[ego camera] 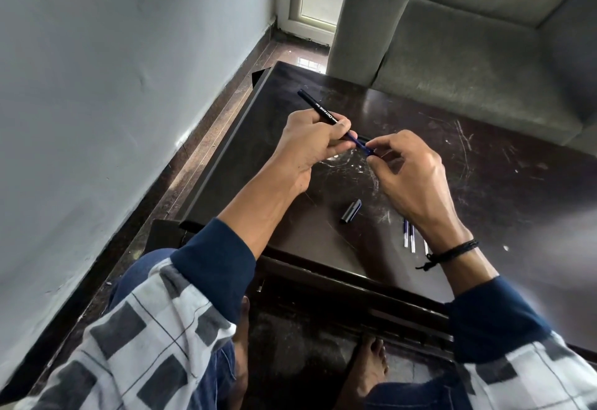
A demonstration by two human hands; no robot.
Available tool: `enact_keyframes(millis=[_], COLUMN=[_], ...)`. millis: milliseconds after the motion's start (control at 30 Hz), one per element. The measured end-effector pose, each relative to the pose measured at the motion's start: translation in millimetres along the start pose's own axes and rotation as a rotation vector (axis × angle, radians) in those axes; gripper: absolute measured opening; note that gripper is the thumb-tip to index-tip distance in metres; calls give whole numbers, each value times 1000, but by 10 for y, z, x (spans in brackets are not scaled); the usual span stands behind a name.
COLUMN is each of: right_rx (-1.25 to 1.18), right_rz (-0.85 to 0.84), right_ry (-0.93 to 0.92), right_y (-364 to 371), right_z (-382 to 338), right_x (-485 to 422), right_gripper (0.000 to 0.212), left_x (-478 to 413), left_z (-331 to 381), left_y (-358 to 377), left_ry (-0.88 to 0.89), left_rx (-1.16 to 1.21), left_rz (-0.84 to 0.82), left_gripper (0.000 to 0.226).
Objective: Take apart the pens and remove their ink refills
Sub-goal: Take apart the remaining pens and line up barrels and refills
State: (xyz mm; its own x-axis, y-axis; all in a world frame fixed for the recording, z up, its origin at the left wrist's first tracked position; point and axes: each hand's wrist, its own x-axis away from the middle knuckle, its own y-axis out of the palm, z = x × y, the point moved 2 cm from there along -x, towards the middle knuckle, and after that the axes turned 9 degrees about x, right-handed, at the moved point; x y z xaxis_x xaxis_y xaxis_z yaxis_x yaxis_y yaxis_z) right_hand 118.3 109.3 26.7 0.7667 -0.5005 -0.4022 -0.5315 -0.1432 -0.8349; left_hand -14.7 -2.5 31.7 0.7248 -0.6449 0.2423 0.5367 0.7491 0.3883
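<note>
Black pen gripped in left hand — right hand pinches its blue tip (cap on table).

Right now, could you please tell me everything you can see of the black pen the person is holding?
The black pen is a slim, matte barrel that looks like plastic, with white lettering that reads OCTANE Gel. It is held above the dark table, slanting from its rear end, far and to the left, down to a blue front section. The left hand grips the barrel's front half, and the right hand pinches the blue end, hiding the tip. It has no cap on.
</note>
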Motion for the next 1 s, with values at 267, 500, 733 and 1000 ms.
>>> enact_keyframes(millis=[267, 500, 733, 1000], right_rx=[-62, -73, 37, -202], right_rz=[59, 123, 154, 91], right_ry=[-33, -38, -194, 41], right_y=[-13, -32, -13, -17], right_z=[-75, -93, -100, -52], right_x=[24, 29, 50, 7], right_gripper=[19, 10, 9, 15], left_x=[18, 4, -24, -25], left_z=[-73, -51, -103, -116], left_y=[55, 45, 35, 63], left_ry=[-23, -31, -35, -36], left_rx=[-24, -13, -8, 17], left_rz=[-78, -66, -38, -71], left_gripper=[3, 9, 17, 12])
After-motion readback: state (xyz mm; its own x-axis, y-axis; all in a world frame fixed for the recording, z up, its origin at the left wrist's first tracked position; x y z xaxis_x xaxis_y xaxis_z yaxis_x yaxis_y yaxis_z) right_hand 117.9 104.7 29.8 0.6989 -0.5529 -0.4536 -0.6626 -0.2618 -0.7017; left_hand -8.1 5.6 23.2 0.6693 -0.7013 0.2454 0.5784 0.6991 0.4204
